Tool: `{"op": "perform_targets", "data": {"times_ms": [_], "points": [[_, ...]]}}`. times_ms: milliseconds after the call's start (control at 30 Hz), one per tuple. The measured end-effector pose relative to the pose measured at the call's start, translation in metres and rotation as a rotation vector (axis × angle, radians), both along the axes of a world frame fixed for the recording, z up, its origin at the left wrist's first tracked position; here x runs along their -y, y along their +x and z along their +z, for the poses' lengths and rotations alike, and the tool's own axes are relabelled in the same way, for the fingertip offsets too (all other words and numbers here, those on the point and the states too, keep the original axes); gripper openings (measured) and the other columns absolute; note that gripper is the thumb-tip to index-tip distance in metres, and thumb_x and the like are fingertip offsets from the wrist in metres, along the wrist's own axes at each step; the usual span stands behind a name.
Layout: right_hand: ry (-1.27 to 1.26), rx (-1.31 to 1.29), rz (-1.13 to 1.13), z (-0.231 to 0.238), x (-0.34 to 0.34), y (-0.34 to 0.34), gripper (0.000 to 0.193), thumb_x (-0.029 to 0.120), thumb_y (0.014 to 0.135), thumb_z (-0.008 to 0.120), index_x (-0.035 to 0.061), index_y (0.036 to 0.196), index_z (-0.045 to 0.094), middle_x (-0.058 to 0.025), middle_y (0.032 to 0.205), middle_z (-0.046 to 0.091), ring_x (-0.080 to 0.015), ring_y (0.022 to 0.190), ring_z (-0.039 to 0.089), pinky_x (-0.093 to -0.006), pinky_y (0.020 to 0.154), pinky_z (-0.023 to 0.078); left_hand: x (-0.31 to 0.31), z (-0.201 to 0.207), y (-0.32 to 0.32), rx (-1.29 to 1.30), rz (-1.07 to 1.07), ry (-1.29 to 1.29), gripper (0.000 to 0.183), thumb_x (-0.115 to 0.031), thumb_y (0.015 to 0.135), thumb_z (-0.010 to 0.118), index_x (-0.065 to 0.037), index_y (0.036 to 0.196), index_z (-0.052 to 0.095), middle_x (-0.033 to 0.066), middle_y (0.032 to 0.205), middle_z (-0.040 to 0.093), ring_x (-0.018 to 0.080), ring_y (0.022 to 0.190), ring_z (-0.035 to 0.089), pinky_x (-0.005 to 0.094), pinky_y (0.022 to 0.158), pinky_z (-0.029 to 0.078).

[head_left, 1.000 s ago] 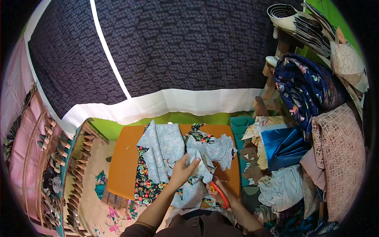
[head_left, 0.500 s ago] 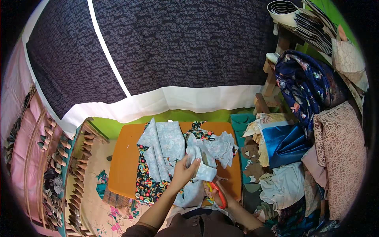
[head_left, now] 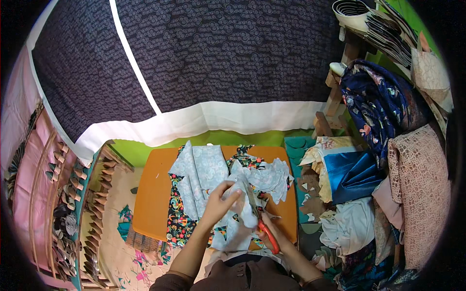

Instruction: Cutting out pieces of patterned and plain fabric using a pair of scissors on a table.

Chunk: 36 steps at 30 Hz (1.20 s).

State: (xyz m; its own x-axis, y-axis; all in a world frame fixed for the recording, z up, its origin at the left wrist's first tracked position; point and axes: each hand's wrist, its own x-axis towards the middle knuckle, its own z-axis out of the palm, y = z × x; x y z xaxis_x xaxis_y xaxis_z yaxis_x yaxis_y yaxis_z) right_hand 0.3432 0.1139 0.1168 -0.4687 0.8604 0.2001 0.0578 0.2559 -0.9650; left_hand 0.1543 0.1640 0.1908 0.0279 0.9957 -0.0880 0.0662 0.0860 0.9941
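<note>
Over the orange table [head_left: 148,194], the left hand [head_left: 219,207] pinches a pale-blue fabric piece [head_left: 249,218], its long axis running near to far, while the right hand [head_left: 275,227] clasps red-handled scissors [head_left: 268,236], blades pointing far-left along the piece's right edge.

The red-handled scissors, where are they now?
In the head view, the red-handled scissors are low, just right of centre, in the right hand, beside the pale cloth held by the left hand.
</note>
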Motion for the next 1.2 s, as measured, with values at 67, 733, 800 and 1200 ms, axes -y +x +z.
{"op": "perform_targets", "data": {"times_ms": [67,733,800,1200], "points": [[-0.154,-0.097,0.069,0.001,0.002,-0.002,0.043,0.017,0.085,0.048,-0.0014,0.119,0.030,-0.0026,0.081,0.043,-0.0114,0.068,0.044,-0.0217,0.061,0.040,-0.006,-0.007,-0.007,0.096,0.072,0.193,0.020,-0.017,0.082,0.058,0.001,0.088,0.054,-0.0002,0.074,0.056,0.0055,0.069,0.051,0.0201,0.063,0.042],[-0.355,-0.194,0.202,-0.007,0.007,-0.005,0.074,0.063,0.073,0.046,0.0057,0.115,0.029,0.0002,0.083,0.033,-0.0068,0.067,0.033,-0.0194,0.056,0.032,0.015,-0.018,0.014,0.017,0.244,0.151,0.023,-0.022,0.080,0.060,0.000,0.086,0.056,0.0013,0.070,0.056,0.0060,0.062,0.046,0.0213,0.057,0.039],[-0.358,-0.193,0.228,-0.001,0.006,-0.006,0.072,0.064,0.072,0.047,0.0062,0.112,0.030,0.0001,0.084,0.033,-0.0070,0.068,0.033,-0.0198,0.057,0.032,0.016,-0.019,0.013,0.015,0.252,0.125,0.024,-0.023,0.080,0.061,0.001,0.085,0.057,0.0014,0.069,0.056,0.0057,0.062,0.046,0.0212,0.057,0.039],[-0.584,-0.367,0.257,0.027,0.006,-0.009,0.053,0.054,0.079,0.048,0.0067,0.102,0.038,0.0026,0.077,0.039,-0.0031,0.059,0.035,-0.0146,0.047,0.029,0.019,-0.016,0.013,-0.039,0.278,0.155,0.026,-0.024,0.080,0.060,0.001,0.084,0.056,0.0025,0.068,0.057,0.0061,0.061,0.047,0.0220,0.055,0.039]]}}
